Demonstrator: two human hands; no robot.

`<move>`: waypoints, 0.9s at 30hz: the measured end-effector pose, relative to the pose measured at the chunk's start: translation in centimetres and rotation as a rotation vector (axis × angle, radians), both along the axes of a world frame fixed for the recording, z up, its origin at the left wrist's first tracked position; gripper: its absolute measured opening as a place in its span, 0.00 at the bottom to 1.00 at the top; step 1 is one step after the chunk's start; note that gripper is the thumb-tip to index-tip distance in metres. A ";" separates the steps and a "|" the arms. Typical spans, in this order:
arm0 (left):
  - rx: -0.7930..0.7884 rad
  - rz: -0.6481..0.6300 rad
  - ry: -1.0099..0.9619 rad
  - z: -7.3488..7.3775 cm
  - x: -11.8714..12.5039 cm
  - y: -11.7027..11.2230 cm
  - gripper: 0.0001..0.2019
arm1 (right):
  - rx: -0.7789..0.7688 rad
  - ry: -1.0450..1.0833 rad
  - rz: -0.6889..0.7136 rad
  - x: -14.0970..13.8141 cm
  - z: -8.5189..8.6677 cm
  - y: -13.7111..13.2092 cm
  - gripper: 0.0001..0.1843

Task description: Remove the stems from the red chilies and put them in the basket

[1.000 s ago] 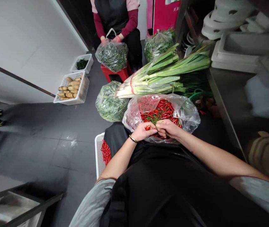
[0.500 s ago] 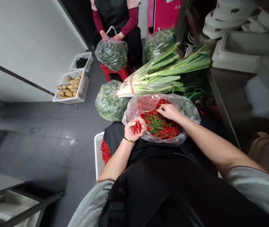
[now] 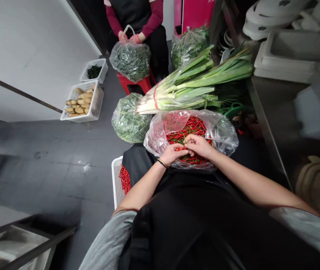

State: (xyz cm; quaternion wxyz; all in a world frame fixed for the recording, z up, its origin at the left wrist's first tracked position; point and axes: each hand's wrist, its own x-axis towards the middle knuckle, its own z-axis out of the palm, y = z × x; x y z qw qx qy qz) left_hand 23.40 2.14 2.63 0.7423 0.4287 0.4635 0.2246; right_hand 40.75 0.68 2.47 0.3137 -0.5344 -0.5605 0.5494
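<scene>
A clear plastic bag point(image 3: 222, 131) full of red chilies point(image 3: 195, 125) with green stems rests on my lap. My left hand point(image 3: 172, 153) and my right hand point(image 3: 198, 144) meet over its near side, fingers pinched together on a red chili between them. The left hand also seems to keep a few chilies in its palm. A white basket point(image 3: 116, 183) with stemmed red chilies point(image 3: 125, 179) sits on the floor by my left knee.
A bundle of leeks point(image 3: 193, 84) lies beyond the bag, with a bag of greens point(image 3: 129, 120) on its left. Another person point(image 3: 137, 18) sits opposite, holding a bag of greens point(image 3: 130, 60). Baskets of ginger point(image 3: 81, 103) and greens point(image 3: 94, 71) stand by the wall. A steel counter point(image 3: 275, 112) runs on the right.
My right hand reached deep into the bag for a chili, then came back to meet my left hand. The left hand lifted with a few chilies, then lowered again.
</scene>
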 end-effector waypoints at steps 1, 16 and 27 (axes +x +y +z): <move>0.021 -0.102 0.019 0.1 -0.3 0.0 0.23 | -0.099 0.090 0.018 0.0 0.1 -0.5 0.12; -0.194 -0.097 -0.282 1.4 -1.4 -0.3 0.15 | 0.447 -1.164 0.307 1.8 0.0 4.9 0.18; -0.212 0.077 -0.140 0.1 0.1 -0.3 0.20 | 0.585 -0.806 0.725 0.8 1.8 -1.6 0.19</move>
